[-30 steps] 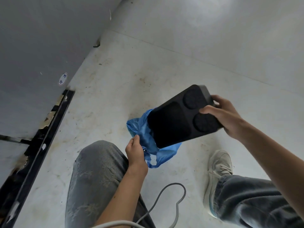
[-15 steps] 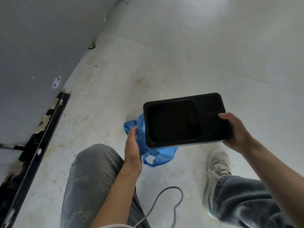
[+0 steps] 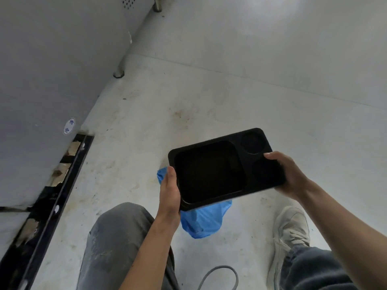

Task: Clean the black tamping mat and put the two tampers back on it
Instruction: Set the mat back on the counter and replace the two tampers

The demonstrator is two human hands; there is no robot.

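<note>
The black tamping mat (image 3: 211, 170) is held face up over the floor, nearly level. It has one large square recess and two round recesses at its right end. My left hand (image 3: 170, 189) grips its left edge. My right hand (image 3: 287, 172) grips its right end, thumb on top by the round recesses. A blue plastic bag (image 3: 204, 221) sits on the floor right under the mat, partly hidden by it. No tampers are in view.
A grey metal cabinet (image 3: 52, 70) with a round sticker stands at the left, with a black base rail (image 3: 48, 206) below it. My knees and a white shoe (image 3: 290, 233) are at the bottom. A grey cable (image 3: 219, 271) loops on the stained floor.
The mat turned from tilted over the bag to face up and level. My left hand left the blue bag and took the mat's left edge.
</note>
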